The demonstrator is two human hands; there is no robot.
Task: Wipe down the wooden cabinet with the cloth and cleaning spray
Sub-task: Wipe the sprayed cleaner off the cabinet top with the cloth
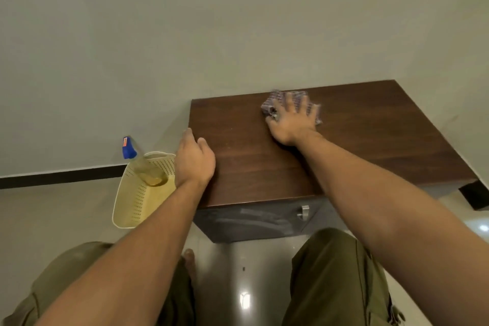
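Right hand (292, 120) spread flat pressing cloth (277, 99) on cabinet (370, 135), left hand (194, 160) open gripping edge

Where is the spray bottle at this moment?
The spray bottle is in the head view at the left, leaning inside the cream basket on the floor, beside the wooden cabinet and just left of the left hand.

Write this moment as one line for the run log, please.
right hand flat on cloth | cabinet top | left hand braces edge | spray bottle in basket
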